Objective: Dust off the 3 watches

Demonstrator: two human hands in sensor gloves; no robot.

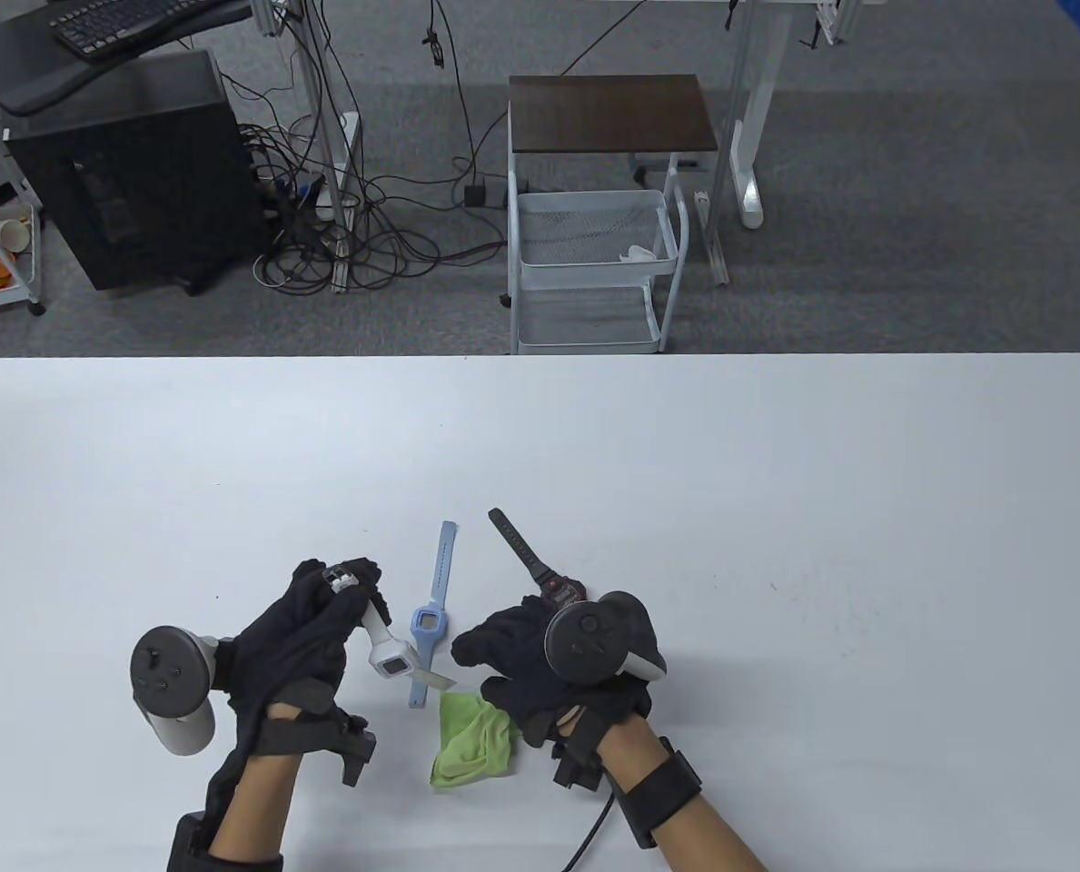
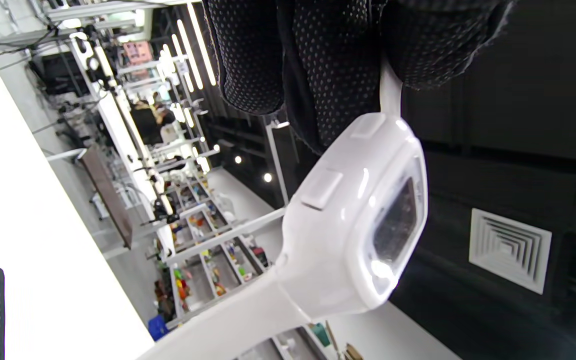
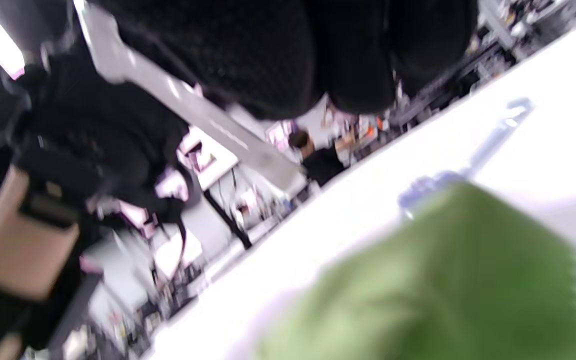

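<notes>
My left hand (image 1: 340, 590) grips the upper strap of a white watch (image 1: 392, 656), held above the table with its face up; its case (image 2: 358, 220) hangs just below my gloved fingers (image 2: 328, 65). My right hand (image 1: 476, 649) curls its fingers (image 3: 268, 55) on the free lower strap of the white watch. A green cloth (image 1: 471, 740) lies crumpled on the table under that hand, blurred in the right wrist view (image 3: 443, 280). The light blue watch (image 1: 429, 625) lies flat between my hands. A black watch (image 1: 526, 554) lies behind my right hand, partly hidden.
The white table (image 1: 776, 500) stretches wide to the right and toward its far edge. Beyond it stand a white wire cart (image 1: 594, 263) and a black computer tower (image 1: 131, 173) on the floor.
</notes>
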